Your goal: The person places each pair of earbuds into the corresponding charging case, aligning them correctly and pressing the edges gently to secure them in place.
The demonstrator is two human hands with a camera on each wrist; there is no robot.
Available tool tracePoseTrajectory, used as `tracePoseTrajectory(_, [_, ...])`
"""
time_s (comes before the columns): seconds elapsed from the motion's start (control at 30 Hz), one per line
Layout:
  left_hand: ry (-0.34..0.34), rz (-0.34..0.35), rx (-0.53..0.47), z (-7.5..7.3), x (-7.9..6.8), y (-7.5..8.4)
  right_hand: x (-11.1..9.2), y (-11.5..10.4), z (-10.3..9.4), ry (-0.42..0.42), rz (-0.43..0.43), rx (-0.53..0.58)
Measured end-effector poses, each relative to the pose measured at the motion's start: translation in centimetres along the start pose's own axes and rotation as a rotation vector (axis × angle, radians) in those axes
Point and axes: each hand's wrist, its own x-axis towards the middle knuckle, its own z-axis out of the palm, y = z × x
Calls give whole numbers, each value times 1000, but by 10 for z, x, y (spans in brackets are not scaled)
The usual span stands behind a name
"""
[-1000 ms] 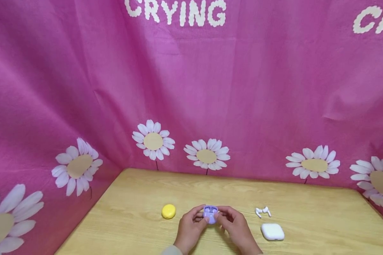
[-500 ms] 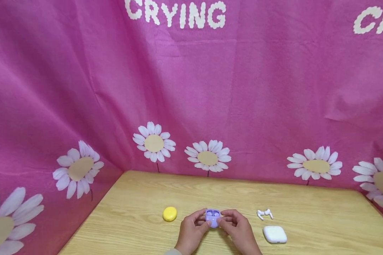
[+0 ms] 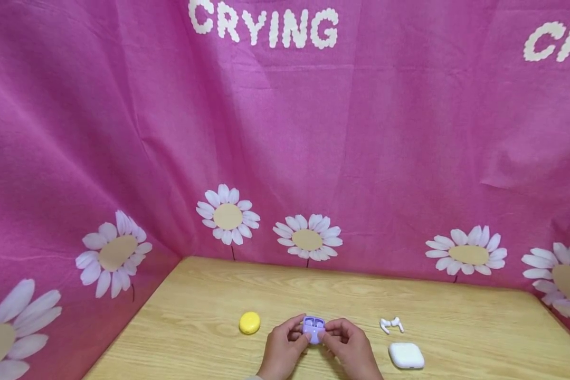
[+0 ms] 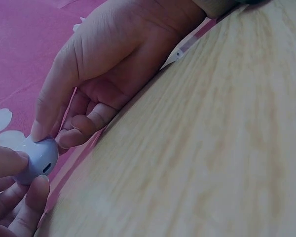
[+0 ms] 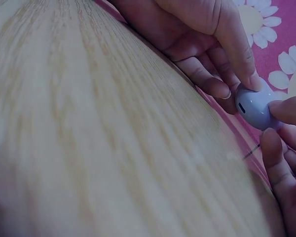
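Observation:
A small glossy purple earbud case (image 3: 314,330) is held between my two hands over the table, its lid raised. In its wells show what look like purple earbuds, too small to tell clearly. My left hand (image 3: 283,345) pinches the case's left side, thumb on the front. From the right, my right hand (image 3: 352,348) grips it the same way. In the left wrist view the case (image 4: 42,155) shows a dark charging slot underneath, with the left hand (image 4: 113,59) above it. The right wrist view shows the case's underside (image 5: 256,106) between the fingertips of both hands.
A round yellow case (image 3: 249,323) lies left of my hands. To the right are two white earbuds (image 3: 391,325), with a closed white earbud case (image 3: 406,355) nearer me. The wooden table (image 3: 209,295) ends at a pink daisy-printed cloth (image 3: 385,158) behind and at the left.
The whole head view has shifted slightly, so the scene sits a little lower in it. Both hands keep their hold on the purple case, with its lid still raised.

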Motion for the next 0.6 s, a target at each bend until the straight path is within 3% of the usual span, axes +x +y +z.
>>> tracePoseTrajectory(0.13, [-3, -2, 1, 1, 1, 0, 1, 0, -1, 7, -7, -2])
tracePoseTrajectory(0.4, [-6, -32, -111, 2, 1, 0, 0, -1, 0, 26, 0, 64])
tracePoseTrajectory(0.6, [6, -42, -142, 2, 2, 3, -1, -4, -1, 36, -9, 77])
